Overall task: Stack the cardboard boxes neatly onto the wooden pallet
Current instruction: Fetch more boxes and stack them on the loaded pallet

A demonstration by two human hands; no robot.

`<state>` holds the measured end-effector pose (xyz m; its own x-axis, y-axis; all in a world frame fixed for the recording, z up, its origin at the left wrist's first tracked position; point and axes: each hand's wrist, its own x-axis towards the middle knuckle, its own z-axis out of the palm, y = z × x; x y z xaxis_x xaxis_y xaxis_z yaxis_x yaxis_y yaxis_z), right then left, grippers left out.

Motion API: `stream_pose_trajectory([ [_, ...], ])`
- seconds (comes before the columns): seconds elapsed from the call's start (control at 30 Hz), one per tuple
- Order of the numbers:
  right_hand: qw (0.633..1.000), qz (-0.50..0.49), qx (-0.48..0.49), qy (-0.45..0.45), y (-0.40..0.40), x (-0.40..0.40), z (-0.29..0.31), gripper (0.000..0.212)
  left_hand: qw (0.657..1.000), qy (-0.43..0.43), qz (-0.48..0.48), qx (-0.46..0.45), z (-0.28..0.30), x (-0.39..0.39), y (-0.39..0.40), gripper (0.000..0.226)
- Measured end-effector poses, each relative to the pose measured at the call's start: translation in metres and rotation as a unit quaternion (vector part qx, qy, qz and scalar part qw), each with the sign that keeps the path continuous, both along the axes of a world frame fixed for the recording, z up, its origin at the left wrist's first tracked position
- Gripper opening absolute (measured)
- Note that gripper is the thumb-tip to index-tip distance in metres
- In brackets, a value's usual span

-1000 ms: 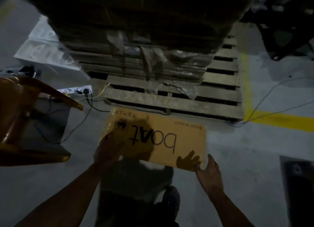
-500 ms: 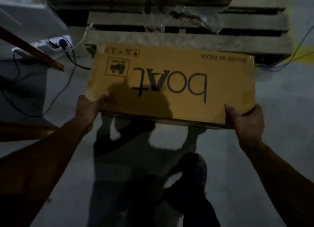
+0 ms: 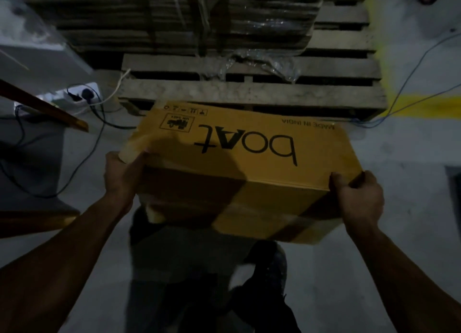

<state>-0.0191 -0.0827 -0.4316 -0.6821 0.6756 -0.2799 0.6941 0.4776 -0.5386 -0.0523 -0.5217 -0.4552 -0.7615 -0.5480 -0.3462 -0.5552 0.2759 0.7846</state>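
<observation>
A yellow-brown cardboard box (image 3: 249,163) printed "boAt" upside down is held off the floor in front of me. My left hand (image 3: 122,175) grips its near left corner and my right hand (image 3: 356,200) grips its near right corner. The box's top face and its taped near side both show. Just beyond its far edge lies the wooden pallet (image 3: 249,93), its front slats bare. Farther back the pallet bears a dark stack of flattened cardboard (image 3: 174,26) partly wrapped in clear plastic.
A white power strip (image 3: 79,94) with plugs and trailing cables lies on the floor at the left, by an orange-brown frame (image 3: 50,113). A blue cable (image 3: 409,78) crosses yellow floor marking (image 3: 424,107) at the right. My shoes (image 3: 264,278) stand below the box.
The box has come up off the floor into both hands and tilted, so its near side now shows. The view has lifted to show more of the pallet and its stack.
</observation>
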Motion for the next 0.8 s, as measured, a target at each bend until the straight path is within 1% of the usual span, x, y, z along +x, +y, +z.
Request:
stream_pose_trajectory([
  [0.07,0.999,0.002,0.031,-0.023,0.013,-0.009,0.009,0.05,1.0,0.001,-0.016,-0.019,0.007,-0.012,0.004,0.099],
  [0.1,0.998,0.002,0.045,-0.037,0.019,-0.015,0.013,0.05,0.999,-0.008,-0.022,-0.033,0.008,-0.019,0.006,0.106],
  [0.13,0.997,0.004,0.055,-0.045,0.024,-0.021,0.016,0.055,0.998,-0.018,-0.025,-0.055,0.01,-0.027,0.009,0.108],
  [0.2,0.997,0.006,0.066,-0.046,0.034,-0.039,0.018,0.068,0.995,-0.045,-0.019,-0.091,0.01,-0.044,0.023,0.097],
  [0.23,0.997,0.003,0.065,-0.049,0.036,-0.049,0.016,0.068,0.994,-0.055,-0.019,-0.09,0.009,-0.05,0.032,0.092],
  [0.27,0.997,-0.004,0.059,-0.051,0.039,-0.058,0.01,0.064,0.994,-0.066,-0.029,-0.077,0.001,-0.055,0.04,0.093],
  [0.33,0.998,0.002,0.043,-0.055,0.046,-0.073,-0.005,0.061,0.992,-0.088,-0.073,-0.049,-0.014,-0.061,0.052,0.106],
  [0.37,0.997,0.021,0.042,-0.059,0.048,-0.077,-0.013,0.062,0.988,-0.106,-0.105,-0.048,-0.023,-0.062,0.054,0.105],
  [0.47,0.991,0.099,0.06,-0.064,0.053,-0.076,-0.043,0.07,0.96,-0.166,-0.21,-0.086,-0.049,-0.065,0.062,0.082],
  [0.53,0.983,0.138,0.054,-0.105,0.05,-0.067,-0.063,0.072,0.938,-0.192,-0.263,-0.118,-0.066,-0.068,0.07,0.079],
  [0.57,0.977,0.164,0.056,-0.122,0.048,-0.058,-0.07,0.068,0.931,-0.208,-0.273,-0.124,-0.069,-0.067,0.076,0.077],
  [0.63,0.957,0.235,0.087,-0.146,0.043,-0.038,-0.082,0.058,0.934,-0.227,-0.251,-0.114,-0.074,-0.064,0.084,0.07],
  [0.67,0.947,0.258,0.106,-0.161,0.042,-0.03,-0.085,0.057,0.932,-0.225,-0.256,-0.126,-0.075,-0.065,0.088,0.066],
  [0.7,0.942,0.266,0.107,-0.172,0.039,-0.025,-0.083,0.057,0.924,-0.238,-0.27,-0.133,-0.069,-0.064,0.096,0.063],
  [0.73,0.943,0.265,0.104,-0.174,0.036,-0.021,-0.081,0.058,0.909,-0.229,-0.312,-0.157,-0.066,-0.062,0.102,0.058],
  [0.8,0.95,0.242,0.069,-0.186,0.026,-0.013,-0.071,0.062,0.894,-0.226,-0.351,-0.161,-0.05,-0.066,0.123,0.047],
])
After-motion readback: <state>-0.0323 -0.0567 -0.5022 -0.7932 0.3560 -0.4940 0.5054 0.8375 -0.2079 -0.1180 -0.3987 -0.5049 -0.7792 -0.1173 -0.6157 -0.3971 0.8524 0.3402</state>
